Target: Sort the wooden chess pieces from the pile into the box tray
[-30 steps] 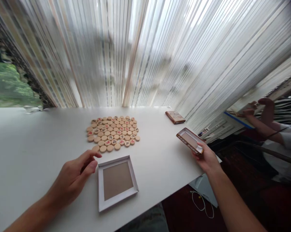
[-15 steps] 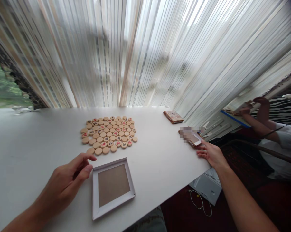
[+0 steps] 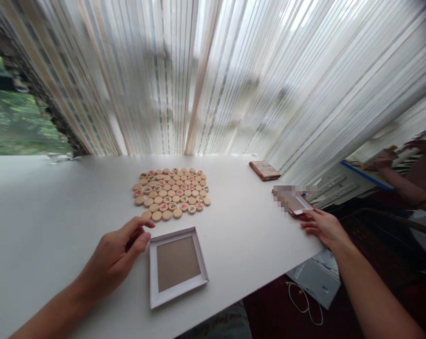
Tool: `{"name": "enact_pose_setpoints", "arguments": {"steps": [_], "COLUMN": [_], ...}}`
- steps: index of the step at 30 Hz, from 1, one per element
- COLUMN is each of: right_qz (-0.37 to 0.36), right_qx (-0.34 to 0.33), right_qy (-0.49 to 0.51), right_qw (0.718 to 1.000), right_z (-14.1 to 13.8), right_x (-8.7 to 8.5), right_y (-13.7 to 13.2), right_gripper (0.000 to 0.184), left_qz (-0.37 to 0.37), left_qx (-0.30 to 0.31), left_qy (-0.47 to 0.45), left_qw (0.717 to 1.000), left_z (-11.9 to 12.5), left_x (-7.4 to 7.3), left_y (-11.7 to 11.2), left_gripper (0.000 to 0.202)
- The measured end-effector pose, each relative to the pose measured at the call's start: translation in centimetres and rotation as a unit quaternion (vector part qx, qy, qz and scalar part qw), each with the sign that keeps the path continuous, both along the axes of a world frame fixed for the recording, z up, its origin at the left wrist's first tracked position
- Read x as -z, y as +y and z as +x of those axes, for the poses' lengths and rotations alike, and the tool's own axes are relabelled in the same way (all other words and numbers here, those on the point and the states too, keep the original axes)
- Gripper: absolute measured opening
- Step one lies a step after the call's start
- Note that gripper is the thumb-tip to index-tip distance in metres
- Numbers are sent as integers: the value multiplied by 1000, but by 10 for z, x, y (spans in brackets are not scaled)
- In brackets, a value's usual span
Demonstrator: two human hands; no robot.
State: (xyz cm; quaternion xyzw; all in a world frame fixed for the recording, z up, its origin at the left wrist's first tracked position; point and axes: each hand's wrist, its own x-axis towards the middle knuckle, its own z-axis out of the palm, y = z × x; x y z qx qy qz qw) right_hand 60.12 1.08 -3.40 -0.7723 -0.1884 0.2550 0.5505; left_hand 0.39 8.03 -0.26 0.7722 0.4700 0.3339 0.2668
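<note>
My left hand [image 3: 123, 247] hovers at the top left corner of an open, shallow white box [image 3: 179, 288] with a brown-grey bottom. Its thumb and forefinger are apart, with nothing between them. Beyond the box lie many round wooden Chinese chess pieces [image 3: 171, 193] in a flat cluster, some marked with red or black characters, others plain side up. At the right, my right hand [image 3: 322, 228] has its fingers stretched out against the near edge of a second shallow box [image 3: 298, 203] with brown sides. Part of that box is blurred by pixelation.
A closed brown box [image 3: 264, 170] with writing on top stands near the back of the white table [image 3: 244, 245]. Striped curtains [image 3: 213, 84] hang behind it. Below the right edge are a grey case [image 3: 317, 280] and a white cable [image 3: 307, 308]. Another person's arms [image 3: 404, 172] show at far right.
The whole scene has shifted a little to the right in the picture as my head turned. Both hands keep about the same places beside the boxes.
</note>
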Motion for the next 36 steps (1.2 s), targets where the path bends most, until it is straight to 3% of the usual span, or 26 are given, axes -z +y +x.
{"name": "enact_pose_setpoints", "arguments": {"steps": [4,7,10,11,13,15,17,20,24,28,32,36], "right_qz": [18,83,123,127,141,159,183,213,246,254,248,232], "right_qx": [56,80,-17,-82,-228,-319,-378,-398,-342,-280,-258,-263], "right_qy": [-33,-92,-111,-114,-169,-195,-227,-241,-253,-246,-233,-232], "right_qw": [998,989,986,982,948,914,879,859,871,893,904,907], "right_z": [-20,-50,-101,-122,-167,-211,-247,-283,-298,-284,-264,-257], "right_x": [-9,-17,-28,-33,-46,-60,-73,-78,-58,-33,-19,-10], "right_y": [-5,-6,0,5,21,45,77,129,184,206,212,218], "right_gripper": [24,43,43,39,35,35,39,37,37,37,33,39], "left_qz": [4,17,40,46,52,53,59,72,87,115,139,151], "left_qx": [33,16,-8,-13,-28,-53,-75,-103,-113,-145,-182,-176], "left_qy": [-3,-27,-50,-55,-61,-64,-59,-49,-24,-14,-18,-1], "left_qw": [999,999,998,997,996,995,994,991,990,983,973,973], "left_z": [-2,-3,-4,-4,-3,-4,-4,-7,-9,-6,-1,-2], "left_x": [-1,-3,-5,-5,-6,-7,-9,-19,-41,-53,-37,-13], "left_y": [1,1,-1,-1,-1,3,8,20,44,81,110,114], "left_gripper": [25,23,24,25,26,28,29,30,29,28,27,27]}}
